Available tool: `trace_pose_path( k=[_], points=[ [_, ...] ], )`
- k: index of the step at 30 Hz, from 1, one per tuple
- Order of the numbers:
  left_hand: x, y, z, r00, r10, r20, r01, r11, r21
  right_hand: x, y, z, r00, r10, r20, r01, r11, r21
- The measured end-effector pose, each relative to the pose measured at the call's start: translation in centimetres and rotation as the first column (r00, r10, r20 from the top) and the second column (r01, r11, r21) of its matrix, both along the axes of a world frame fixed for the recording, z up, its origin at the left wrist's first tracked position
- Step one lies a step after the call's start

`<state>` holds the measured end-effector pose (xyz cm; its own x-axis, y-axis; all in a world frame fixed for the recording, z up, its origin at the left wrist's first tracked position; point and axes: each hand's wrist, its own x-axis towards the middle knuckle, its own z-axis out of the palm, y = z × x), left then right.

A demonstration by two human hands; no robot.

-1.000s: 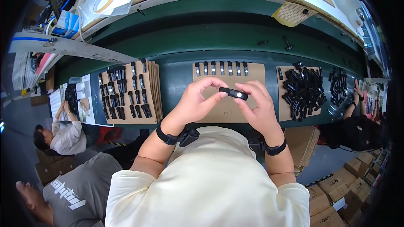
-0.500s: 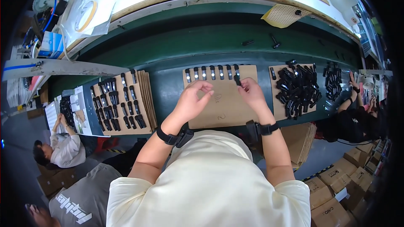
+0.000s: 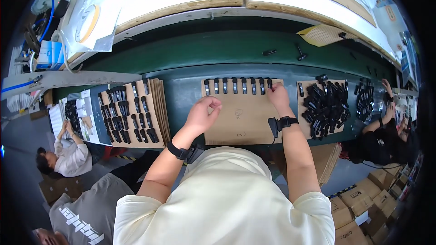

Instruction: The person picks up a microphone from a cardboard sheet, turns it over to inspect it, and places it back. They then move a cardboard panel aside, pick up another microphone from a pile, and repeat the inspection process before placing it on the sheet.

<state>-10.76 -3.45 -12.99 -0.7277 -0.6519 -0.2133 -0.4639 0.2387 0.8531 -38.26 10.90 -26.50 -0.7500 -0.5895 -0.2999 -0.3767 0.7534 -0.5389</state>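
Several small black clip-on microphones (image 3: 235,85) with rounded dark heads stand side by side in a row along the far edge of a brown cardboard sheet (image 3: 245,122) before me. Over that sheet's far right corner, my right hand (image 3: 279,99) pinches the microphone (image 3: 270,83) at the right end of the row, its lower part hidden by the fingers. Near the sheet's left edge hovers my left hand (image 3: 203,114), fingers loosely curled, with nothing seen in them. Both wrists wear black straps with small devices.
To the left, a cardboard stack (image 3: 159,109) carries rows of microphones. A jumbled microphone heap (image 3: 324,109) lies on cardboard at right, with another pile (image 3: 364,95) beyond. A white shelf with a wooden edge (image 3: 181,2) spans the far side. Co-workers sit at left and right.
My right hand has moved away from me and set its microphone in line with the row. The left hand has drawn back slightly and its fingers have curled in.
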Motion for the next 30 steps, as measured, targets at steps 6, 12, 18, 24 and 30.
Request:
trace_pose_path(
  k=[6, 12, 18, 24, 30],
  points=[
    [0.7, -0.1, -1.0, 1.0, 0.012, 0.024, -0.011, 0.999, -0.045, -1.0, -1.1, -0.3, 0.97, 0.224, 0.099, -0.239, 0.953, 0.188],
    [-0.6, 0.3, -2.6, 1.0, 0.025, -0.001, -0.025, 0.992, -0.124, -4.8, -0.3, -1.2, 0.942, 0.228, -0.245, -0.265, 0.955, -0.133],
    [-0.2, -0.7, -2.3, 0.994, 0.069, -0.08, -0.074, 0.996, -0.058, -6.0, -9.2, 0.6, 0.792, 0.455, -0.407, -0.517, 0.855, -0.049],
    [0.7, -1.6, -2.4, 0.996, 0.089, -0.005, -0.089, 0.996, -0.019, -6.3, -13.6, -0.4, 0.783, 0.54, -0.309, -0.535, 0.838, 0.108],
    [1.1, -1.7, -2.7, 0.994, 0.109, 0.005, -0.109, 0.994, 0.003, -6.5, -15.2, -0.1, 0.801, 0.565, -0.199, -0.512, 0.818, 0.261]
  ],
)
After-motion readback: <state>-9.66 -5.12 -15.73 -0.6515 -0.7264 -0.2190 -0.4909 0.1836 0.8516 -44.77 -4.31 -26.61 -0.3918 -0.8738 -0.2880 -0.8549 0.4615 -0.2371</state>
